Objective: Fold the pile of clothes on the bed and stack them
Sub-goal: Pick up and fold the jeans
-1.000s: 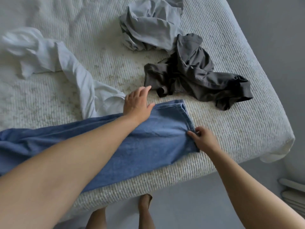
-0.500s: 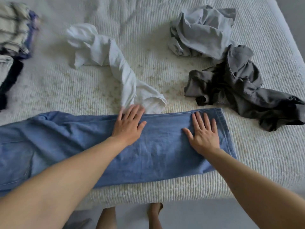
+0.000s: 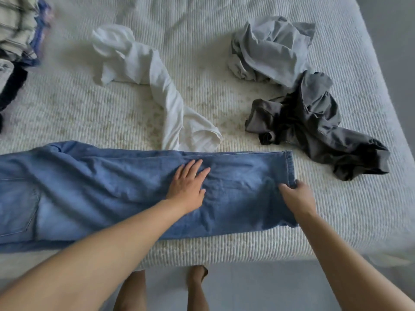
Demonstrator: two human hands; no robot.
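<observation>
Blue jeans [image 3: 116, 191] lie flat along the near edge of the bed, legs together, hem at the right. My left hand [image 3: 188, 184] rests flat on the denim near the middle, fingers straight. My right hand [image 3: 297, 197] grips the hem end of the jeans, thumb on top and fingers curled under the cloth. Behind the jeans lie a crumpled white garment [image 3: 157, 86], a light grey garment [image 3: 271, 48] and a dark grey garment [image 3: 314, 122]. A stack of clothes [image 3: 18, 41] sits at the far left.
The bed [image 3: 202, 30] has a white ribbed cover; its near edge runs under my forearms and its right edge curves away. Grey floor and my bare feet [image 3: 197, 274] show below the bed edge.
My right hand slid from lying flat on the jeans to the hem and took hold of it. My left hand shifted slightly nearer on the denim and stays flat.
</observation>
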